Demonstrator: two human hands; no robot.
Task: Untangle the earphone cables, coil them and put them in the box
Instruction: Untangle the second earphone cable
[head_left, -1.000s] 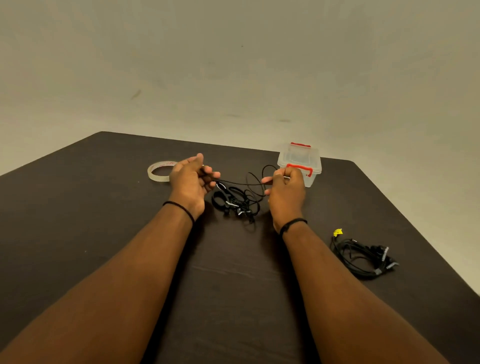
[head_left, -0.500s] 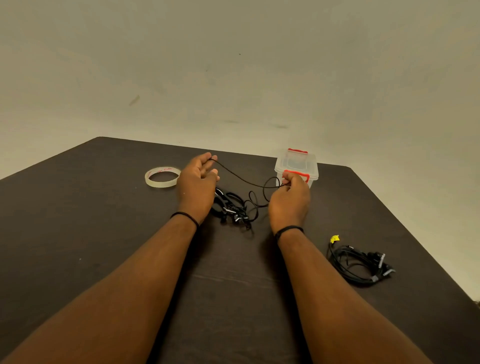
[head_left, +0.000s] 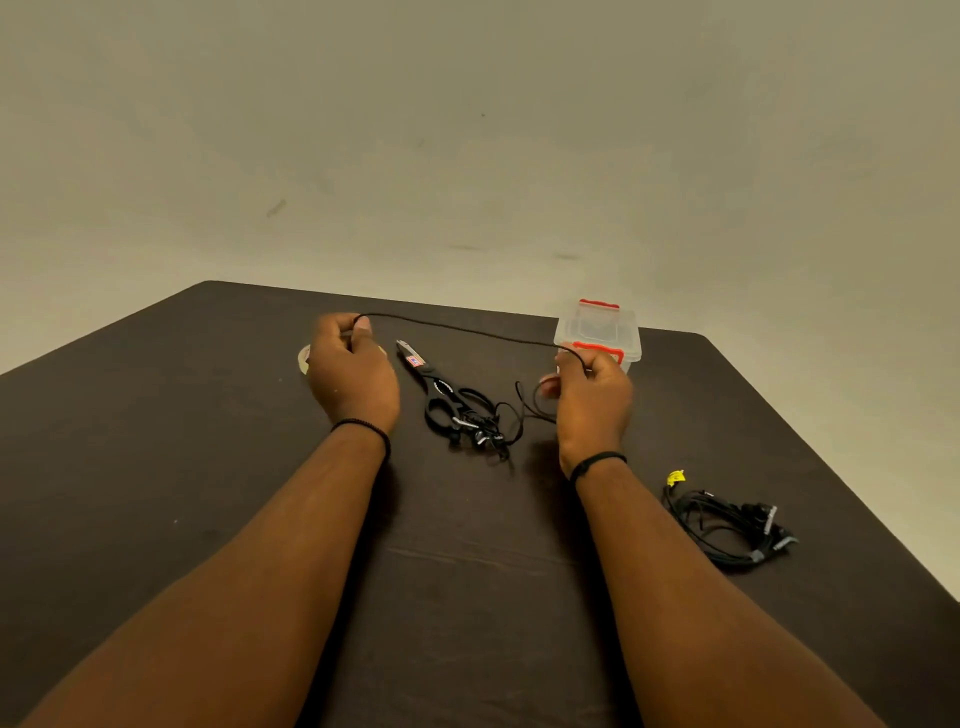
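A black earphone cable (head_left: 457, 328) runs taut between my two hands above the dark table (head_left: 156, 467). My left hand (head_left: 350, 371) pinches one end at the far left. My right hand (head_left: 592, 400) grips the cable near the clear plastic box with red clips (head_left: 600, 332), which stands just behind it. The rest of this cable lies in a tangled heap (head_left: 483, 421) on the table between my hands. A second bundle of black earphones (head_left: 727, 525) with a yellow tag lies at the right.
Black-handled scissors (head_left: 431, 384) lie between my hands, partly under the tangle. A roll of clear tape (head_left: 304, 359) is mostly hidden behind my left hand. The table's right edge runs close to the second bundle.
My hands have moved apart, the left one going further left and away, drawing the cable out straight. The scissors, hidden before, now show.
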